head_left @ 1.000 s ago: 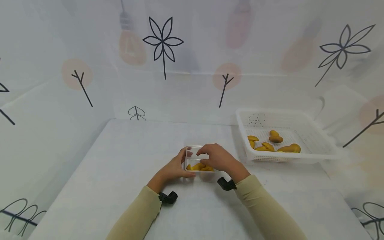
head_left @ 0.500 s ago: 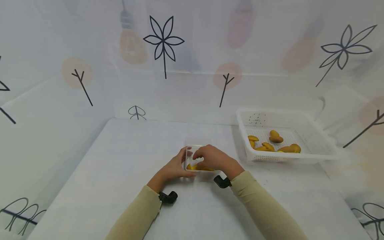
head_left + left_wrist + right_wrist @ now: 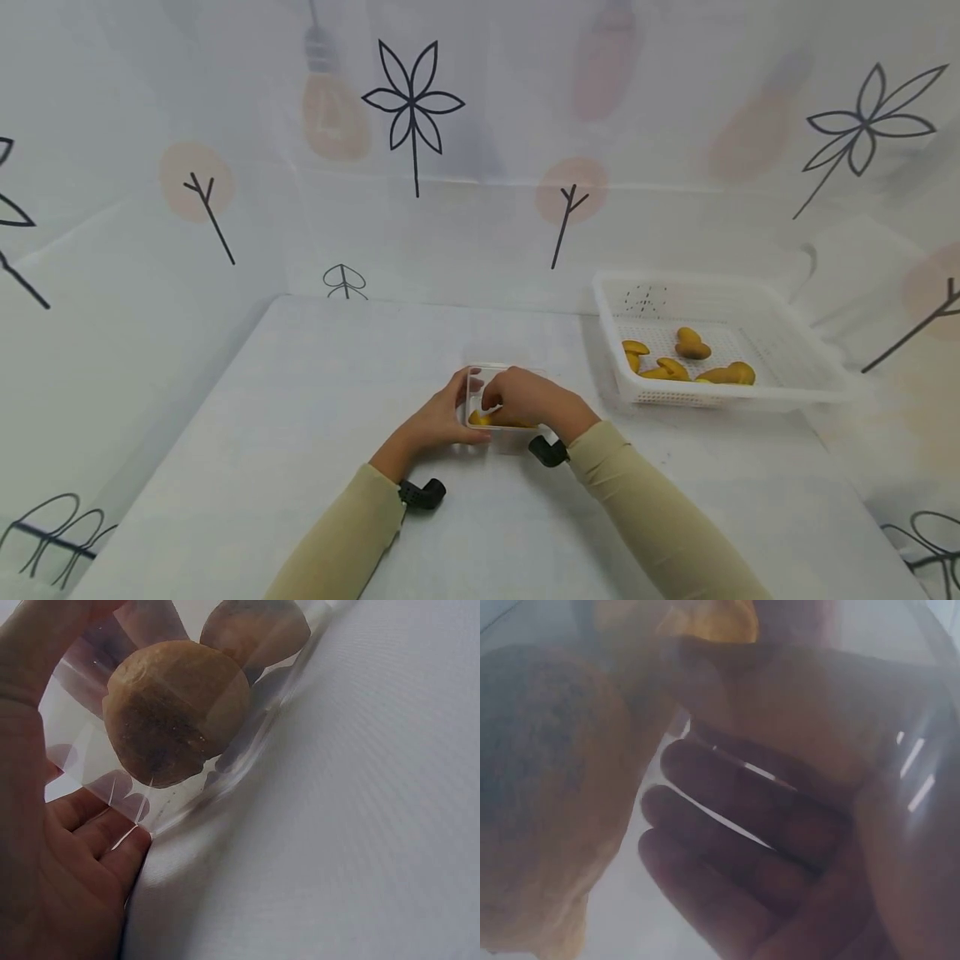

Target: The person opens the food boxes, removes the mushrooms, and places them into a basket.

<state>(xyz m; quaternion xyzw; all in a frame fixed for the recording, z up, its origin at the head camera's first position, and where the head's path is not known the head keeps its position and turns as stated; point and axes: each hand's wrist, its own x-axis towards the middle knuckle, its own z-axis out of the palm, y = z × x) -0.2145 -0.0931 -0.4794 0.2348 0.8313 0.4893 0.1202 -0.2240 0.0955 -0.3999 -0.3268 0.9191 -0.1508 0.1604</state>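
Observation:
In the head view a small clear plastic box [image 3: 517, 427] stands mid-table. My left hand [image 3: 438, 418] holds its left end, thumb along the near side and fingers on the far side. Yellow-brown mushrooms lie inside, one mushroom [image 3: 478, 418] showing at the left. The left wrist view shows a round brown mushroom cap [image 3: 176, 712] through the clear wall. My right hand [image 3: 525, 396] reaches into the box with its fingers bent down. Through the plastic in the right wrist view, its thumb is right at a yellow mushroom [image 3: 720, 621]; I cannot tell whether it grips it.
A white perforated basket [image 3: 795, 389] stands at the back right with several yellow mushrooms [image 3: 693, 346] in it. The white-covered table [image 3: 337, 358] meets patterned cloth walls at the back and sides. A black camera is strapped to each wrist.
My right hand has moved left and lower into the box, its fingers bending further and covering more of the mushrooms. The left hand keeps its hold on the box.

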